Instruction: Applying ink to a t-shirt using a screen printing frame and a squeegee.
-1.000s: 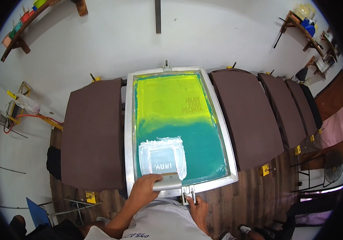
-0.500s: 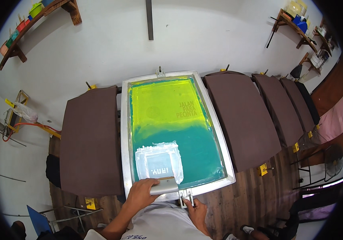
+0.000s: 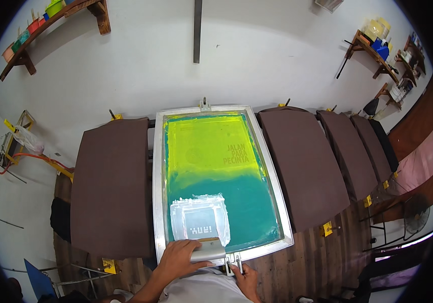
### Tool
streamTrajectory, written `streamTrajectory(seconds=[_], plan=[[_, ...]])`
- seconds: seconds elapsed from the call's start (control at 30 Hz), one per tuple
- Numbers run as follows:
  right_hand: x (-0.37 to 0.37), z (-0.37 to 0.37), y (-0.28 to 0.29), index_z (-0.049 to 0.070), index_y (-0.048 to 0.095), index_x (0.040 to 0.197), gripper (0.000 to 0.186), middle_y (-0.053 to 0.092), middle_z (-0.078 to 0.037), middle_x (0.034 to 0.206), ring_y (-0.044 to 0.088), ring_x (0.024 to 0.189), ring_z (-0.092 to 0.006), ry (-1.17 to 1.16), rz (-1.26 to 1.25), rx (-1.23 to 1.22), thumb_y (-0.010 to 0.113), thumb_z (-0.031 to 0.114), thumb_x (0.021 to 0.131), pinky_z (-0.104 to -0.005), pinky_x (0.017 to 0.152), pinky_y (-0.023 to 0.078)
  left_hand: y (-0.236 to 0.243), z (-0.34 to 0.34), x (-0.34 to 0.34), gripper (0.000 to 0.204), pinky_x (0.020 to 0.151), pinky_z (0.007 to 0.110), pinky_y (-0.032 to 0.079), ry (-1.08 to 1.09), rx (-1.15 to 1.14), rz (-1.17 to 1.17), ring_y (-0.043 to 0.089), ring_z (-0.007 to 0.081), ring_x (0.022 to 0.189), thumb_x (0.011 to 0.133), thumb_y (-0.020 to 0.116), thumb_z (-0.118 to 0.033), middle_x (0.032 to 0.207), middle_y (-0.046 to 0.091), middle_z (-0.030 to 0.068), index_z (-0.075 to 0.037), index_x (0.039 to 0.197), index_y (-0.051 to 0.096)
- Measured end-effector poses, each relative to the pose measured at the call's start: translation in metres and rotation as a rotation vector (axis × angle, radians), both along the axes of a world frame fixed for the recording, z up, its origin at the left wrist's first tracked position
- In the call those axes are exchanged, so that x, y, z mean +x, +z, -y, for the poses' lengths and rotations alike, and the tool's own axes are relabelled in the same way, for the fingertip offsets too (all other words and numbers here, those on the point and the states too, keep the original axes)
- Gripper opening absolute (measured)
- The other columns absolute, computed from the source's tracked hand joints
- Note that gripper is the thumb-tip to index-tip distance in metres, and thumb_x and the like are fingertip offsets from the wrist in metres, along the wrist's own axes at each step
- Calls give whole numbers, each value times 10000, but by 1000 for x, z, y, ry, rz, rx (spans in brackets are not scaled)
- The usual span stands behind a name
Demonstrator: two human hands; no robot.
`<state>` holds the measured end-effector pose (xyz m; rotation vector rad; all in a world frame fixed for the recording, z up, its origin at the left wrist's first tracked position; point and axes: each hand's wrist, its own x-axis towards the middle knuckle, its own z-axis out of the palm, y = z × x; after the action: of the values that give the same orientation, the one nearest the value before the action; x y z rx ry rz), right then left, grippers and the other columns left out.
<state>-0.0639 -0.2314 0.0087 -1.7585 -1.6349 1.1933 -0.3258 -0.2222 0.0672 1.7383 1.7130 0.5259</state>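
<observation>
A silkscreen frame (image 3: 273, 178) with a silver rim lies lengthwise before me. Its teal mesh (image 3: 249, 212) carries yellow-green ink (image 3: 201, 144) over the far half. At the near left, white ink (image 3: 223, 214) borders a small pale stencil with lettering. My left hand (image 3: 177, 258) is closed around the left end of a squeegee (image 3: 209, 251) with a silver metal holder, at the near edge of the mesh just below the white ink. My right hand (image 3: 247, 283) pinches a metal bracket (image 3: 233, 261) at the frame's near edge, beside the squeegee's right end.
Brown cloth-covered boards flank the frame, one on the left (image 3: 110, 189) and several on the right (image 3: 305, 169). Yellow clamps (image 3: 327, 229) sit at their ends. A wall shelf (image 3: 65, 17) holds coloured tubs. A fan (image 3: 417, 212) stands at the far right.
The view has tilted up, so the frame and boards sit lower in the picture. Both hands keep their holds on the squeegee and the bracket.
</observation>
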Motion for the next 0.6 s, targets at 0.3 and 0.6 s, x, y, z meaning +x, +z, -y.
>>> streamTrajectory(seconds=[0.3, 0.6], plan=[[3, 2, -6, -35, 599, 697, 454, 502, -161, 518, 421, 500, -111, 40, 83, 42, 712, 357, 895, -365, 470, 371, 0, 0, 2, 702, 909, 431, 439, 28, 18, -4, 640, 320, 1012, 767, 713, -642, 1040, 686, 141, -36, 1118, 659], [8, 6, -20, -28, 641, 755, 391, 539, -165, 540, 455, 507, -110, 54, 75, 77, 698, 326, 911, -365, 483, 393, 0, 3, 3, 729, 913, 419, 431, 24, -40, -6, 637, 307, 1020, 776, 700, -655, 1051, 683, 154, -23, 1136, 665]])
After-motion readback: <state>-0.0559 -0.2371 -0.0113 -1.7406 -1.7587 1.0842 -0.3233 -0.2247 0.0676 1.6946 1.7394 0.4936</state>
